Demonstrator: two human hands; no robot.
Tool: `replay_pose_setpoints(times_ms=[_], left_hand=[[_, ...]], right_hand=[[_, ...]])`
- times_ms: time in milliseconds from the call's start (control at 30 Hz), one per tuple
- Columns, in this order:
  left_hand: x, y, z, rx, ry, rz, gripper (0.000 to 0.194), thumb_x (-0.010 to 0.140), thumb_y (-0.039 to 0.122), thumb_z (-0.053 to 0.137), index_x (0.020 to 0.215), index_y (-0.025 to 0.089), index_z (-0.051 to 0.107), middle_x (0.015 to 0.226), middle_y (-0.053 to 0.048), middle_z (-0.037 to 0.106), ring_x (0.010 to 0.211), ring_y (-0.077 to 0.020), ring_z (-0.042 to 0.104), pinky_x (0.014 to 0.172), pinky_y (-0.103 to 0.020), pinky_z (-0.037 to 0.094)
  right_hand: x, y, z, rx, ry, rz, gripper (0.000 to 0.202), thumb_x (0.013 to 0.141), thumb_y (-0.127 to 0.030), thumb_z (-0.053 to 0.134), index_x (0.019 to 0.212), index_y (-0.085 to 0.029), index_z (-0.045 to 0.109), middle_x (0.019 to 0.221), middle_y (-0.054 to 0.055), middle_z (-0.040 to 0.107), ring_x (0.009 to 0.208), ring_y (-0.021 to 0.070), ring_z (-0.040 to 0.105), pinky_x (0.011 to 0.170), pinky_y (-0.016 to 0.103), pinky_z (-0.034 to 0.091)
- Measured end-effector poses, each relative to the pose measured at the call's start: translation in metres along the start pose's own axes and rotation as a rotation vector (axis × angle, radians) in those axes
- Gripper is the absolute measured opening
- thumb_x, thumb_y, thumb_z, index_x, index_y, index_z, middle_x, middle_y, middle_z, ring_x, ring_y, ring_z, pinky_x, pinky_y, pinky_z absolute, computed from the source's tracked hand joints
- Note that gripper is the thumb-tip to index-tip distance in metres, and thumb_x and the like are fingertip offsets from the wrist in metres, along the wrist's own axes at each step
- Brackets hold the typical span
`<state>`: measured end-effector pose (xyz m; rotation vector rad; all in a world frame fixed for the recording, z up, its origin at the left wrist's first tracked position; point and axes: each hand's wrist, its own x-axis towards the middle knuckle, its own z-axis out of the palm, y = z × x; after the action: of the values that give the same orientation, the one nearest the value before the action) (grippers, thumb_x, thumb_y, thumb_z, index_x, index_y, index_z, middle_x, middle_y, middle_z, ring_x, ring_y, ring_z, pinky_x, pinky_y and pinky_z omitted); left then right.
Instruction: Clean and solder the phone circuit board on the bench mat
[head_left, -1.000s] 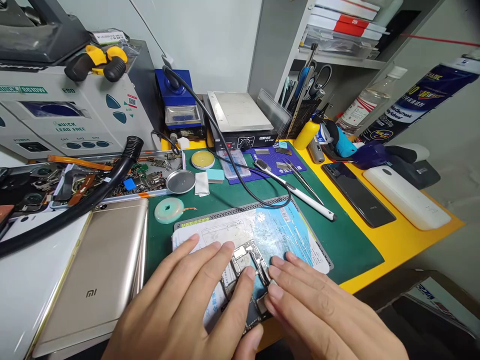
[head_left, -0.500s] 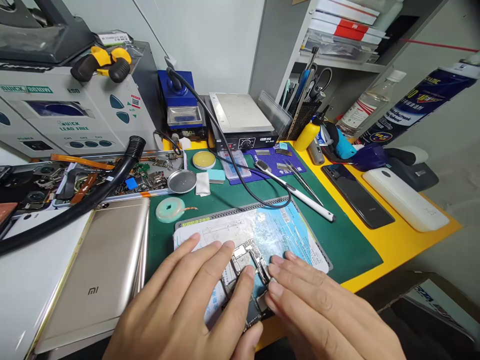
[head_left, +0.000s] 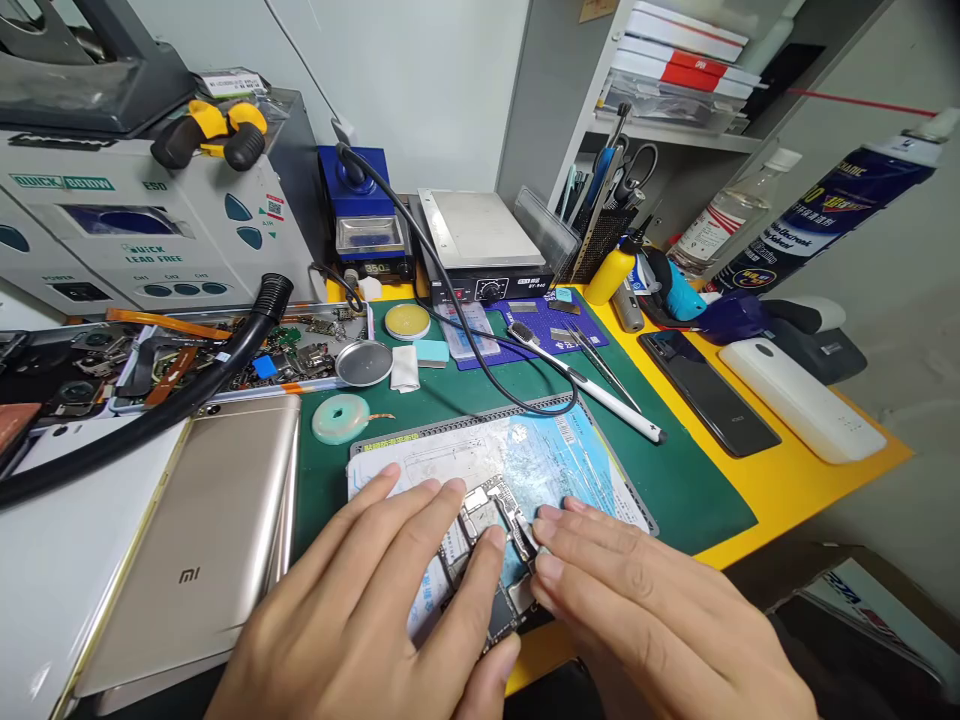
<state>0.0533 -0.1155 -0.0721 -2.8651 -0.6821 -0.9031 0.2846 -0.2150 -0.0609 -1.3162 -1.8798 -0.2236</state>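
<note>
A phone circuit board [head_left: 486, 508] with silver shields and dark chips lies on a printed blue-and-white work pad [head_left: 540, 455]. My left hand [head_left: 375, 590] reaches over its left side, index finger on top and thumb near the lower edge, holding it. From the right, my right hand [head_left: 637, 590] has its fingertips pressed together against the board's right edge. Part of the board, and whatever may sit between the right fingertips, is hidden by my fingers.
Behind the pad lie a white-handled brush [head_left: 600, 390], tweezers [head_left: 604, 365] and a solder wick spool [head_left: 340, 418]. A soldering iron cable [head_left: 465, 320] loops onto the pad's back edge. Phones [head_left: 709, 392] lie at right; a gold phone back [head_left: 199, 540] lies at left.
The view has shifted very slightly. Both hands stay at the board in nearly the same pose.
</note>
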Motion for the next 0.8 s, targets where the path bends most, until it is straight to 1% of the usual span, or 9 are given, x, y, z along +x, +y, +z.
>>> replay_pose_setpoints(times_ms=[100,167,300,433,567,633,700,800], left_hand=[[0.000,-0.001,0.000,0.027,-0.013,0.039,0.040,0.102,0.036,0.069,0.140,0.025,0.075,0.150,-0.012,0.072,0.141,-0.0343,0.069,0.120,-0.053,0.062],[0.000,-0.004,0.000,0.048,-0.022,0.065,0.042,0.101,0.037,0.069,0.142,0.024,0.074,0.151,-0.013,0.070,0.140,-0.0355,0.068,0.118,-0.054,0.063],[-0.001,-0.007,0.002,0.073,-0.010,0.082,0.045,0.101,0.038,0.070,0.144,0.024,0.073,0.151,-0.014,0.070,0.140,-0.0368,0.068,0.115,-0.053,0.065],[-0.001,-0.006,0.001,0.055,-0.010,0.075,0.045,0.100,0.039,0.071,0.143,0.025,0.074,0.150,-0.014,0.072,0.139,-0.0366,0.070,0.114,-0.052,0.066],[-0.001,0.002,0.000,0.018,0.010,-0.018,0.043,0.100,0.037,0.072,0.141,0.027,0.075,0.149,-0.011,0.074,0.140,-0.0363,0.071,0.118,-0.052,0.064],[-0.001,0.006,0.001,0.013,0.018,-0.061,0.042,0.099,0.035,0.073,0.140,0.028,0.075,0.150,-0.010,0.073,0.142,-0.0364,0.070,0.120,-0.053,0.062],[-0.002,0.008,0.002,0.012,0.029,-0.069,0.042,0.097,0.035,0.074,0.139,0.029,0.075,0.150,-0.010,0.073,0.142,-0.0363,0.069,0.120,-0.053,0.061],[-0.002,0.008,0.004,0.006,0.031,-0.073,0.038,0.099,0.034,0.071,0.136,0.029,0.075,0.149,-0.010,0.072,0.141,-0.0366,0.068,0.119,-0.054,0.059]], right_hand=[[0.007,-0.003,-0.009,-0.008,-0.113,0.010,0.020,0.107,-0.013,0.072,0.120,-0.015,0.087,0.116,0.010,0.092,0.110,0.0269,0.090,0.112,0.035,0.066],[0.009,-0.007,-0.011,-0.029,-0.142,0.034,0.020,0.104,-0.010,0.075,0.119,-0.015,0.087,0.120,0.011,0.091,0.113,0.0277,0.089,0.113,0.033,0.066],[0.008,-0.012,-0.012,-0.049,-0.137,0.032,0.021,0.105,-0.009,0.074,0.120,-0.015,0.087,0.121,0.011,0.090,0.114,0.0273,0.088,0.113,0.032,0.065],[0.013,-0.008,-0.013,-0.031,-0.148,0.035,0.021,0.105,-0.010,0.074,0.119,-0.017,0.087,0.119,0.010,0.091,0.110,0.0274,0.089,0.110,0.032,0.067],[0.022,0.004,-0.015,0.053,-0.123,-0.032,0.016,0.101,-0.002,0.074,0.110,-0.008,0.085,0.110,0.014,0.092,0.109,0.0245,0.090,0.115,0.027,0.061],[0.023,0.009,-0.016,0.084,-0.137,-0.042,0.016,0.101,-0.002,0.072,0.111,-0.008,0.083,0.109,0.015,0.092,0.113,0.0243,0.088,0.115,0.027,0.061],[0.022,0.012,-0.017,0.107,-0.144,0.011,0.020,0.101,-0.003,0.070,0.116,-0.012,0.081,0.113,0.014,0.092,0.117,0.0252,0.087,0.112,0.029,0.064],[0.020,0.013,-0.020,0.168,-0.076,0.098,0.027,0.094,0.001,0.072,0.116,-0.013,0.079,0.115,0.015,0.092,0.116,0.0264,0.088,0.112,0.030,0.065]])
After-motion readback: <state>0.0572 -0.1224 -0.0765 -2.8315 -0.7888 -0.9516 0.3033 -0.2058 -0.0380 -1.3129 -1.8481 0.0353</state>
